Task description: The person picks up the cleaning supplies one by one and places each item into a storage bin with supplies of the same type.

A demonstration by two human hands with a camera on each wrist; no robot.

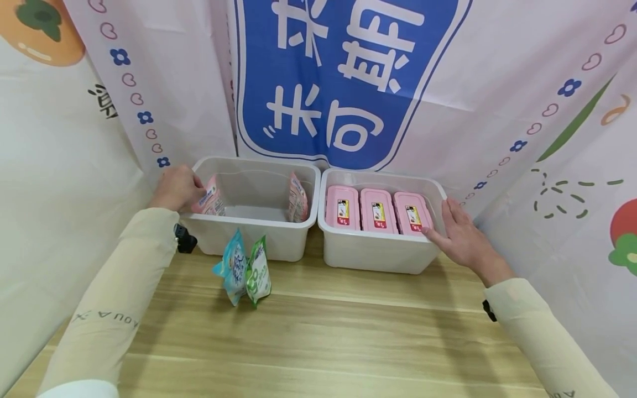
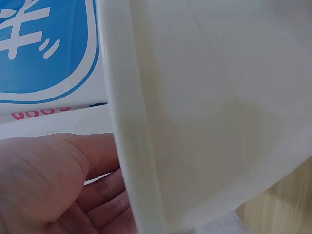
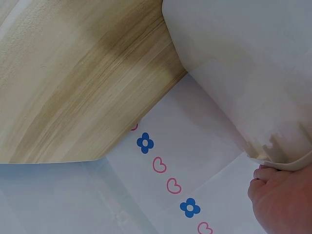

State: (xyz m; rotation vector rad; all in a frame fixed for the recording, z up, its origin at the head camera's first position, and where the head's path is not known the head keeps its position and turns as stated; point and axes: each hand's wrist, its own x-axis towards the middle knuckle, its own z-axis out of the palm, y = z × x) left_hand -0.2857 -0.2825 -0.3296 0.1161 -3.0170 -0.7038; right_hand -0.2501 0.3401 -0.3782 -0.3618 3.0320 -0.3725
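White sleeve (image 1: 79, 389) nearest. Left hand (image 1: 175, 189) pinches pink packet (image 1: 214, 203) inside left bin (image 1: 278, 243): placing, I judge. Right hand (image 1: 461, 236) rests loosely on right bin (image 1: 373, 255). Next, likely, release.

Gap between pink packets (image 1: 298, 202) in left bin (image 1: 278, 242); pouches (image 1: 258, 275) obstruct front.

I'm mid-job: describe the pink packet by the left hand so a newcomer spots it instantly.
On the wooden table, go to the left bin of the side-by-side pair. Inside, the pink packet is at that bin's left end, with the left hand at its upper edge. Unlike it, the other pink packet, at the right end, has no hand on it.
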